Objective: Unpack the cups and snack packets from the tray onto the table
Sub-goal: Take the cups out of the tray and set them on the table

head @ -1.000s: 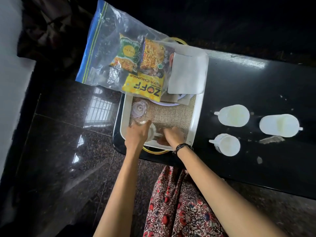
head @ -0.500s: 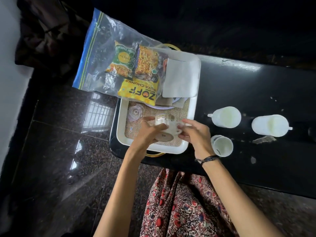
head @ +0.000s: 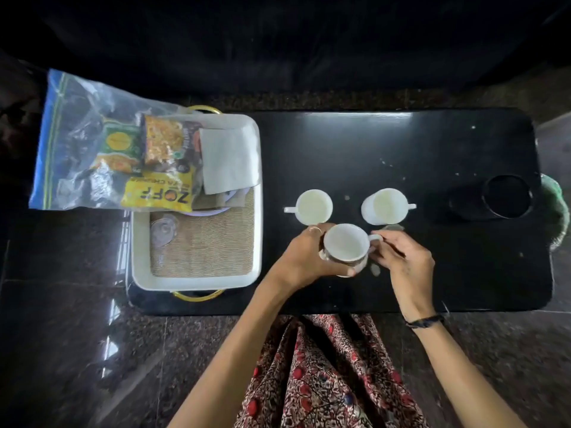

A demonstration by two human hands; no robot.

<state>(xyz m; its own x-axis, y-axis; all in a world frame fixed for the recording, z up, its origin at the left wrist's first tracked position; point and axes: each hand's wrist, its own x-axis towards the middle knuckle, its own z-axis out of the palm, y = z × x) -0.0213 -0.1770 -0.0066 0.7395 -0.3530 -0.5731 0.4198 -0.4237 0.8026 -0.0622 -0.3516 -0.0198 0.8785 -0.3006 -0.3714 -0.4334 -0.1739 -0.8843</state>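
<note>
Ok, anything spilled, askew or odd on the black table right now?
Pale flecks and smears dot the black table around the white cups, e.g. beside the right hand. The clear zip bag of snack packets overhangs the white tray's far-left edge.

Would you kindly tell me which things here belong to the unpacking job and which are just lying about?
Part of the job:
- held cup, gripped by left hand, right hand at its handle
- two cups on the table
- bag of snack packets
- tray
- table

Just lying about:
- white napkin
- dark round container
- small clear lid
</note>
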